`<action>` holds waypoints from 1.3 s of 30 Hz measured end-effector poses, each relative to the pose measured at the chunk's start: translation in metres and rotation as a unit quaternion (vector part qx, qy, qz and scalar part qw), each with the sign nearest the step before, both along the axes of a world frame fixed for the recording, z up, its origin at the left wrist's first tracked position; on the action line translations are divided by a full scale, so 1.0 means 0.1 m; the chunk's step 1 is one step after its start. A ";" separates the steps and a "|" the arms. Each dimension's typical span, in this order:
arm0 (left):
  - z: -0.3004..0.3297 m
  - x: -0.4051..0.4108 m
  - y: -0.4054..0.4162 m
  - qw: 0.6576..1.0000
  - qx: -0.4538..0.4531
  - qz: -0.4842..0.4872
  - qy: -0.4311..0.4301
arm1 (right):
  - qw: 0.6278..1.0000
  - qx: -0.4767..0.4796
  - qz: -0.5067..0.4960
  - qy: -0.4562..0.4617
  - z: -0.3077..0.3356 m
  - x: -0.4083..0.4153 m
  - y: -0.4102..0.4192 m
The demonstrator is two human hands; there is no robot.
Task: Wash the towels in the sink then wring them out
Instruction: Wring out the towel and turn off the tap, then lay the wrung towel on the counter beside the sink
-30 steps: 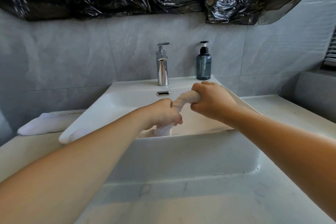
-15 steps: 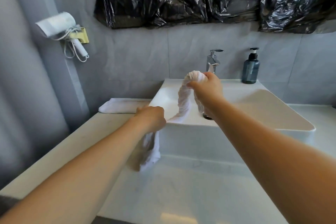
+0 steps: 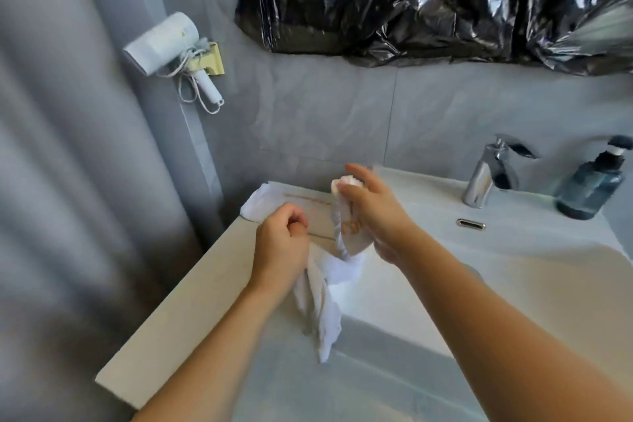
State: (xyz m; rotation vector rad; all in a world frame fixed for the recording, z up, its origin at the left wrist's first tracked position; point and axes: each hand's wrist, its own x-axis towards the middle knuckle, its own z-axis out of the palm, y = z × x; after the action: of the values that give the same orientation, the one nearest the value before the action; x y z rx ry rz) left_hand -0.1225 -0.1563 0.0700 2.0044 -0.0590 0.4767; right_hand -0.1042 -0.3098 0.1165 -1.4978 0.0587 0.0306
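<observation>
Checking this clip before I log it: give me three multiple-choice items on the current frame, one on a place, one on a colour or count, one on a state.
1. Where does the second, folded towel lie?
A. on the counter left of the sink
B. inside the basin
C. over the tap

2. What colour is the sheeting above the tiles?
A. white
B. black
C. blue

3. How is the twisted towel held?
A. by the left hand alone
B. lying loose in the sink
C. between both hands

Key:
1 A: it rests on the counter past the left rim of the sink.
2 B: the plastic is glossy black.
3 C: the left hand grips its lower end and the right hand holds its upper end.
</observation>
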 end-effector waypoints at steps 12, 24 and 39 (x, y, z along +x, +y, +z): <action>0.80 -0.30 1.24 0.951 -0.121 -0.102 0.264 | 0.985 -0.045 0.110 0.128 0.75 0.14 1.05; 0.65 0.55 2.16 0.903 -0.302 0.043 0.302 | 0.944 -0.306 0.107 0.062 0.32 0.82 1.87; 1.10 1.22 2.47 0.898 0.139 -0.159 0.386 | 0.941 0.056 -0.281 0.179 0.33 1.09 1.16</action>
State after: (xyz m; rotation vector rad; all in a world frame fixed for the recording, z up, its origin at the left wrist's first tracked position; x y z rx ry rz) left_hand -0.0003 0.0903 0.1802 2.2732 0.0426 -0.5820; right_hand 0.0043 -0.1940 0.1493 -1.3000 0.7651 -0.1520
